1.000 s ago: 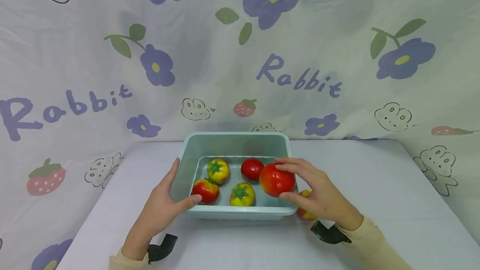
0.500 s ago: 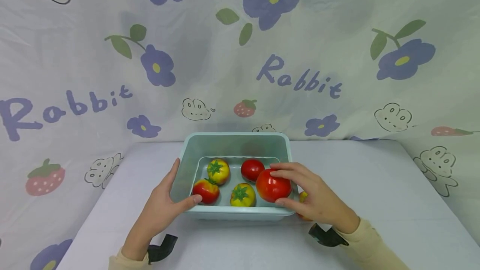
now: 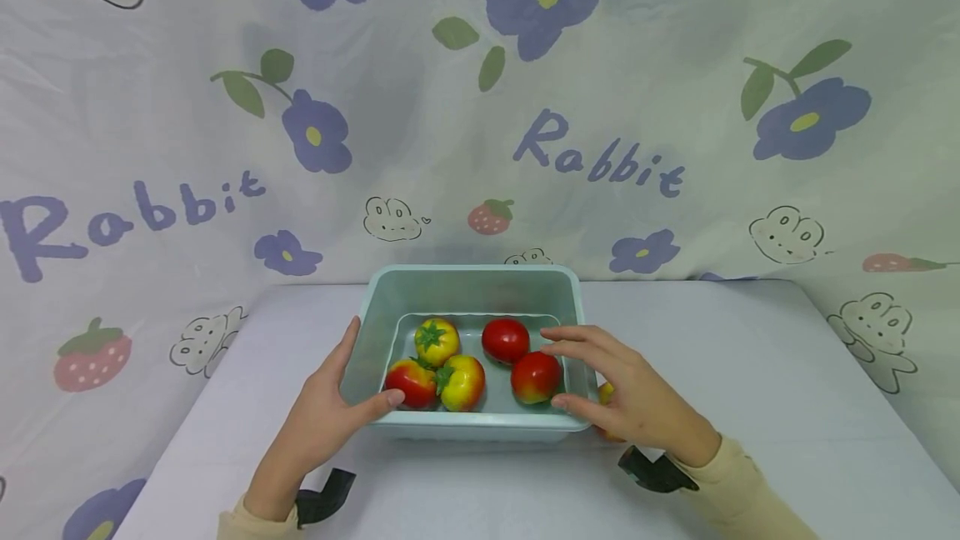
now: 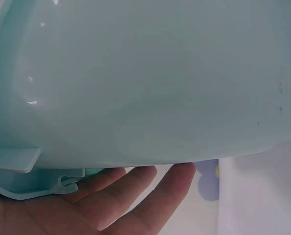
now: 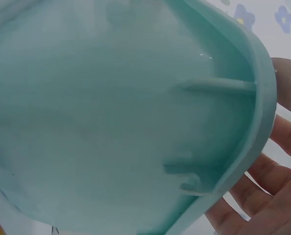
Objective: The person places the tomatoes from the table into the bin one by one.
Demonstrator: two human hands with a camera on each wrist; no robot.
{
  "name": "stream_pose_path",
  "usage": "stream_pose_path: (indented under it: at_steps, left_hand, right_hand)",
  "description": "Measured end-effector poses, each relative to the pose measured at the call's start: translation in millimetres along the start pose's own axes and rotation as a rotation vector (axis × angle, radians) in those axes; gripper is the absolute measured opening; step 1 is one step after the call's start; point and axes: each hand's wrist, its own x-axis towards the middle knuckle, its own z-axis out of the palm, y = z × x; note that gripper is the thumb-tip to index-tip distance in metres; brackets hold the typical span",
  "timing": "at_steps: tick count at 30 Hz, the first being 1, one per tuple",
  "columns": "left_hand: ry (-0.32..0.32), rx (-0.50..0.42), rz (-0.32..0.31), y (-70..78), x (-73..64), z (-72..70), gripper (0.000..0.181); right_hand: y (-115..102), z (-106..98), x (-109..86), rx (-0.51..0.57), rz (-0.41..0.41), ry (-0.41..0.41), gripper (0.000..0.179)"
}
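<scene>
A pale green plastic bin [image 3: 480,422] holds several tomato-like fruits. My left hand [image 3: 322,419] holds the bin's near left corner, its thumb over the front rim and its fingers along the left side. In the left wrist view, fingers [image 4: 157,196] reach along the bin's outer wall. My right hand [image 3: 626,382] hovers over the right rim, thumb and fingers spread with nothing gripped. A red fruit [image 3: 536,377] lies in the bin just left of its fingertips. Beside it are another red fruit [image 3: 506,340] and a yellow-red one [image 3: 462,383] tipped over.
A yellow fruit with a green leafy top [image 3: 437,342] and a red-yellow one [image 3: 411,383] sit at the bin's left. Outside the bin's right wall, another fruit [image 3: 606,394] is partly hidden by my right hand. A white table [image 3: 750,373] meets a printed cloth backdrop behind.
My right hand has lowered the red fruit into the bin and let go of it. The yellow-red fruit beside it has rolled left and tipped. My left hand has stayed put.
</scene>
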Motion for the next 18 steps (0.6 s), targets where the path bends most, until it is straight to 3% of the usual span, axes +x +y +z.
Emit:
stream_pose_path:
  at_steps: [12, 18]
  left_hand:
    - [0.008, -0.009, 0.013, -3.6, 1.0, 1.2, 0.099]
    - [0.006, -0.016, 0.019, -4.0, 1.6, 1.0, 0.099]
  right_hand:
    - [4.5, -15.7, 0.2, 0.028, -0.018, 0.077, 0.061]
    - [6.4, -30.3, 0.5, 0.021, 0.021, 0.146, 0.063]
